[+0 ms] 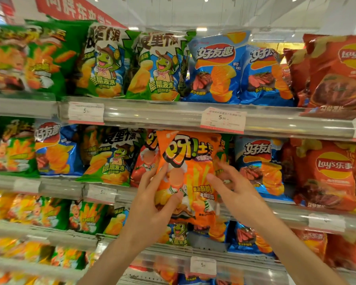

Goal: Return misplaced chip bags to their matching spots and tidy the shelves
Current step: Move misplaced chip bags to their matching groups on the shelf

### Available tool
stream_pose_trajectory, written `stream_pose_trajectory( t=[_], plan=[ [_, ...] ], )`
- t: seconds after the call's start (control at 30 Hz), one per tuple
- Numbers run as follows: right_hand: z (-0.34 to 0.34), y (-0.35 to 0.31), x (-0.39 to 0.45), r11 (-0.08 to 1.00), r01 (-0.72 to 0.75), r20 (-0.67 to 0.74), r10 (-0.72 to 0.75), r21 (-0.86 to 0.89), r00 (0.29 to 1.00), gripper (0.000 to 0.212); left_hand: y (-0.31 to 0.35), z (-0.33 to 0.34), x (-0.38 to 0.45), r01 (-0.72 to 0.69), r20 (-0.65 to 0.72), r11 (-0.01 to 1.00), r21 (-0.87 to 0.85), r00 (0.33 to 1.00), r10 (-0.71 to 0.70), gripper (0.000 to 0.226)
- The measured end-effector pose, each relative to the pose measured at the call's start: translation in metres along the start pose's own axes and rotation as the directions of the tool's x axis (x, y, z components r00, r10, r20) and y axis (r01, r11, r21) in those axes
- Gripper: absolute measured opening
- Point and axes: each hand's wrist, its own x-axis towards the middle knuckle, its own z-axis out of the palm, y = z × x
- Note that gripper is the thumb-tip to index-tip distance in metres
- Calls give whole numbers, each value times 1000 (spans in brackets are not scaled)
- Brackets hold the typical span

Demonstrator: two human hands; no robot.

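Note:
An orange chip bag (193, 167) with fries printed on it is held upright in front of the second shelf, at the middle of the view. My left hand (156, 194) grips its lower left side, thumb across the front and fingers behind. My right hand (230, 188) touches the bag's right edge with fingers spread and loosely bent. A red bag (142, 167) of the same brand stands behind it on the left. A blue bag (257, 167) stands to its right.
The top shelf (152, 114) carries green bags (45, 58), turtle-print bags (158, 66), blue bags (216, 66) and red Lay's bags (337, 75). The second shelf has a blue bag (56, 149) among green ones at left. Lower shelves hold mixed bags behind price tags (202, 265).

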Motion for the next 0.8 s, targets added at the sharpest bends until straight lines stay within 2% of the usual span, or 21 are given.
stream_pose_trajectory(
  t=[0.07,0.2,0.37,0.47,0.57,0.7,0.8],
  plan=[
    [15,-9,-5,1000,17,6,-18,19,1000,70,-5,-15,-5,-8,-18,1000,-2,1000,8,68],
    [51,-26,-8,999,34,-22,-33,34,999,33,-21,-49,-14,1,-22,1000,-30,1000,-2,66],
    [106,-52,-5,998,63,-30,-62,16,998,23,-51,-101,-19,-23,-55,1000,-20,998,22,69],
    [145,-71,1,998,64,-42,-65,-18,997,31,-71,-141,-20,-31,-68,999,-16,997,30,68],
    [187,-96,6,998,58,-45,-60,-39,997,27,-92,-184,-19,-35,-70,999,-13,997,34,65],
    [244,-128,16,996,64,-30,-66,-54,997,42,-118,-241,-17,-24,-75,1000,-8,997,23,68],
    [283,-147,24,995,81,-21,-82,-50,996,44,-140,-280,-18,-32,-88,999,-2,996,32,67]
  ],
)
